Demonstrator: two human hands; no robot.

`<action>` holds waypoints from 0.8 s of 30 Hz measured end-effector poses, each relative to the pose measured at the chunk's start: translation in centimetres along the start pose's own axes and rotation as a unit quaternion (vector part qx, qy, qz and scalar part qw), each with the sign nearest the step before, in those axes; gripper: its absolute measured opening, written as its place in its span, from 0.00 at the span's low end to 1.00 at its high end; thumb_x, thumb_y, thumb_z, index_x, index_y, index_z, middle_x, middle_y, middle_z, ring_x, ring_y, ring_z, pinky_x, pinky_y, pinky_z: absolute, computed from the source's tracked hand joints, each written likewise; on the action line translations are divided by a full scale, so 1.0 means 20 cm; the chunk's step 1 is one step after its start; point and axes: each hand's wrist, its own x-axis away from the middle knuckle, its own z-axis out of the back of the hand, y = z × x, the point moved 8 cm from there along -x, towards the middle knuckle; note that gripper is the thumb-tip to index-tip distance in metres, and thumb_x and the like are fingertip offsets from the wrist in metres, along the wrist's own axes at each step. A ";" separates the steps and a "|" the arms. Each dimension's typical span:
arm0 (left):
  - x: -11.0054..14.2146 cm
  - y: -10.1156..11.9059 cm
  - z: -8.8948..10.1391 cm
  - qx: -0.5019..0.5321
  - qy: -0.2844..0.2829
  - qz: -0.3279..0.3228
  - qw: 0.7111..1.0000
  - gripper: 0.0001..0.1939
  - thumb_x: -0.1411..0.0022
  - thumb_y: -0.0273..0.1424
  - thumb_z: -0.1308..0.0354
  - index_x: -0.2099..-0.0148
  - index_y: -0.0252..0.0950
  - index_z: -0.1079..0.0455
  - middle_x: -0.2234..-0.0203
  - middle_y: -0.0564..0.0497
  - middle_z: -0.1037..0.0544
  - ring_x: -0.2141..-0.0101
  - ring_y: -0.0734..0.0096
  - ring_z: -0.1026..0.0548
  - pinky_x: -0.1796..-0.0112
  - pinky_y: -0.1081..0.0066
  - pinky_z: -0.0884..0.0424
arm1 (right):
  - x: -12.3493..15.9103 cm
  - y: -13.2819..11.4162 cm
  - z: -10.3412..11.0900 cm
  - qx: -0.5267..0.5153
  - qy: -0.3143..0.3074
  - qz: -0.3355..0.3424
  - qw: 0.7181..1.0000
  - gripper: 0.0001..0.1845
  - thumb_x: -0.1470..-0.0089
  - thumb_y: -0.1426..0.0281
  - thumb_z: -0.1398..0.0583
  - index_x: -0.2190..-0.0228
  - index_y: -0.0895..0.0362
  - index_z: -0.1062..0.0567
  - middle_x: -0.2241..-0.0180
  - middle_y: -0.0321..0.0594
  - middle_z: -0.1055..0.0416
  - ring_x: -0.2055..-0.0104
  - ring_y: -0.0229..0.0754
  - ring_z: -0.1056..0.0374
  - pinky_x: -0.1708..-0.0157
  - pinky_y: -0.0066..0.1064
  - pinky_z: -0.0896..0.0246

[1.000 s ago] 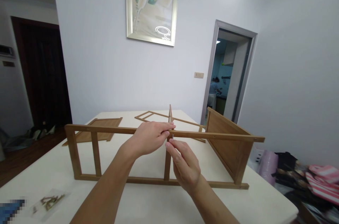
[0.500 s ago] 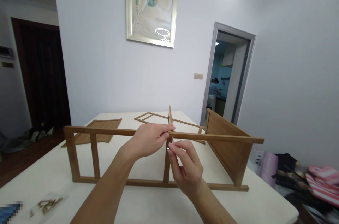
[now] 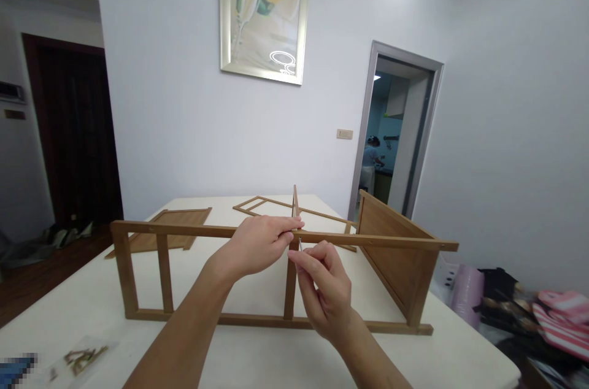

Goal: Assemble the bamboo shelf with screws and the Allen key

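Note:
A wooden side frame [image 3: 202, 230] stands on its long edge on the white table, with a panel [image 3: 391, 223] joined upright at its right end. My left hand [image 3: 262, 242] is closed on the top rail near the middle crossbar [image 3: 289, 285], its fingers laid over the joint. A thin upright board [image 3: 295, 202] meets the frame there, mostly hidden by that hand. Just under the rail, my right hand [image 3: 326, 285] pinches a small metal hex key [image 3: 300, 243], whose shaft points up to the joint. Its lower end is covered by my fingers.
On the white table [image 3: 248, 355], a slatted panel [image 3: 184, 217] lies at the left and another open frame [image 3: 322, 213] at the back. A plastic bag of screws [image 3: 85, 358] lies front left, near something blue [image 3: 16, 369]. A person [image 3: 369, 159] stands beyond the doorway.
My right hand's fingers have shifted and re-curled around the hex key below the joint. The left hand and the frame have stayed in place.

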 end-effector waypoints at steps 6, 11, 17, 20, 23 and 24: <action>0.00 -0.01 -0.01 -0.004 0.000 -0.006 1.000 0.22 0.35 0.34 0.56 0.44 0.53 0.30 0.46 0.64 0.27 0.47 0.66 0.28 0.49 0.68 0.33 | -0.04 0.01 0.02 -0.044 0.003 -0.032 0.999 0.17 0.44 0.81 0.46 0.56 0.55 0.26 0.70 0.38 0.36 0.70 0.37 0.37 0.73 0.29 0.37; 0.00 -0.01 -0.01 -0.003 0.001 -0.002 1.000 0.22 0.35 0.33 0.56 0.44 0.53 0.30 0.47 0.64 0.26 0.48 0.67 0.27 0.48 0.68 0.33 | -0.03 0.04 0.01 -0.055 0.025 -0.037 0.997 0.11 0.46 0.81 0.42 0.62 0.56 0.27 0.71 0.39 0.32 0.69 0.37 0.35 0.71 0.30 0.35; 0.00 0.00 -0.01 0.000 0.001 -0.006 1.000 0.21 0.35 0.34 0.56 0.44 0.53 0.30 0.46 0.64 0.27 0.47 0.67 0.28 0.48 0.68 0.33 | 0.02 0.04 0.02 -0.001 0.085 0.008 0.996 0.12 0.49 0.82 0.38 0.64 0.56 0.30 0.73 0.38 0.29 0.69 0.38 0.32 0.71 0.30 0.33; 0.00 -0.01 -0.01 0.003 -0.001 -0.005 1.000 0.21 0.35 0.34 0.55 0.44 0.53 0.30 0.46 0.64 0.27 0.46 0.67 0.29 0.47 0.68 0.34 | 0.03 0.02 0.02 0.035 0.101 0.008 0.994 0.10 0.48 0.81 0.39 0.67 0.55 0.30 0.74 0.37 0.29 0.72 0.37 0.31 0.74 0.28 0.34; 0.00 0.00 -0.01 0.002 -0.002 -0.005 1.000 0.22 0.35 0.34 0.56 0.44 0.52 0.30 0.46 0.63 0.27 0.46 0.67 0.29 0.47 0.68 0.34 | 0.04 0.02 0.02 0.025 0.091 -0.009 0.996 0.11 0.46 0.81 0.41 0.62 0.55 0.30 0.73 0.38 0.27 0.73 0.36 0.29 0.73 0.27 0.32; 0.00 0.00 -0.01 0.003 -0.001 -0.005 1.000 0.22 0.35 0.34 0.56 0.44 0.52 0.30 0.46 0.63 0.27 0.46 0.67 0.28 0.47 0.68 0.34 | 0.04 0.02 0.01 0.018 0.081 -0.014 0.996 0.14 0.46 0.81 0.42 0.58 0.55 0.30 0.71 0.39 0.26 0.72 0.37 0.28 0.72 0.27 0.31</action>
